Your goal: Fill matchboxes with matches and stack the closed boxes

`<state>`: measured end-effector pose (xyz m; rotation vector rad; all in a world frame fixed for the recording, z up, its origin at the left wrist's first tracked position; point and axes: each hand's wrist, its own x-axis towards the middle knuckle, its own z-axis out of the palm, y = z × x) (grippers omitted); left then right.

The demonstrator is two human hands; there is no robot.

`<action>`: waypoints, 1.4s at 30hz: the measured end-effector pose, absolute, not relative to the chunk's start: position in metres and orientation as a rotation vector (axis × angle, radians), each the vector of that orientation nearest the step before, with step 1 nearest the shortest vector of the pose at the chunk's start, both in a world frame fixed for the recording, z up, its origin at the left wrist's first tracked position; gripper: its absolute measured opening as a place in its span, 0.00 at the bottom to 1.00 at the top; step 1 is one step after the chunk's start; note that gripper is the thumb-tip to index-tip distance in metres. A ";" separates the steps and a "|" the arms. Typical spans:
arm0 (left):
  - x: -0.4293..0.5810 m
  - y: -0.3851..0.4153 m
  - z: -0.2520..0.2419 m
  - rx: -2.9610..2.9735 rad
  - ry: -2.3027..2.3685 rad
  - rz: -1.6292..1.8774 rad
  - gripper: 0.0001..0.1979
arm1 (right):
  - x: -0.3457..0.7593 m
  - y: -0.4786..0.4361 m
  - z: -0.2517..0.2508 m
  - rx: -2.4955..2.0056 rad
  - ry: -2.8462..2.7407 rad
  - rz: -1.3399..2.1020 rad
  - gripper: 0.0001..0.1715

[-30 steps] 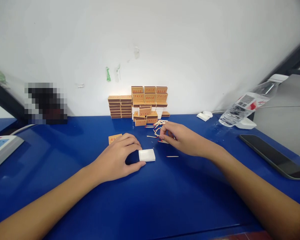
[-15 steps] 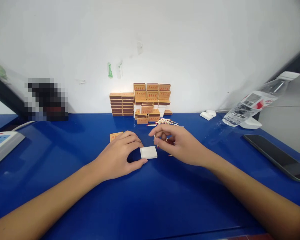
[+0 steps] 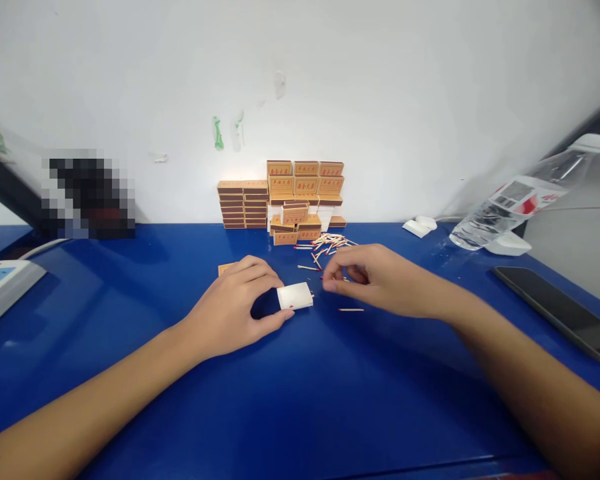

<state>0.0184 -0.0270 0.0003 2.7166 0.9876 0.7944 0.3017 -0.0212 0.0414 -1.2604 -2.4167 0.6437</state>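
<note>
My left hand [image 3: 237, 303] grips the short left end of a white matchbox tray [image 3: 295, 295] on the blue table, fingers behind it and thumb in front. A red match head shows inside the tray near its front side, and a match end pokes out at the right end. To the right of the tray, my right hand [image 3: 363, 277] is closed, thumb and forefinger close together; whatever they hold, if anything, is hidden. Loose red-tipped matches [image 3: 333, 244] lie in a heap behind it. A single match [image 3: 351, 309] lies in front of it.
Stacked matchboxes [image 3: 305, 185] stand against the wall, with another matchbox [image 3: 225, 269] partly behind my left hand. A tilted water bottle [image 3: 517, 200], a white case [image 3: 419, 227] and a phone [image 3: 555, 310] are on the right. At far left lies a power strip [image 3: 15, 287].
My right hand has moved right, away from the tray, and the match seen in its fingers no longer shows there. A match head now shows in the tray, which is slightly turned.
</note>
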 end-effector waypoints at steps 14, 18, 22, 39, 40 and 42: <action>0.020 -0.029 -0.001 2.745 0.878 0.715 0.12 | 0.283 -0.035 0.037 -1.208 -2.474 0.629 0.09; 0.021 -0.031 -0.001 2.749 0.864 0.712 0.12 | 0.269 -0.040 0.029 -1.155 -2.443 0.578 0.06; 0.021 -0.032 0.000 2.767 0.856 0.710 0.12 | 0.277 -0.039 0.032 -1.151 -2.530 0.610 0.04; 0.019 -0.031 -0.001 2.797 0.846 0.734 0.12 | 0.304 -0.015 0.033 -1.358 -2.367 0.328 0.09; 0.020 -0.031 -0.001 2.799 0.848 0.737 0.13 | 0.311 -0.010 0.032 -1.425 -2.358 0.301 0.10; 0.020 -0.031 -0.001 2.797 0.854 0.738 0.13 | 0.321 -0.002 0.029 -1.521 -2.380 0.329 0.13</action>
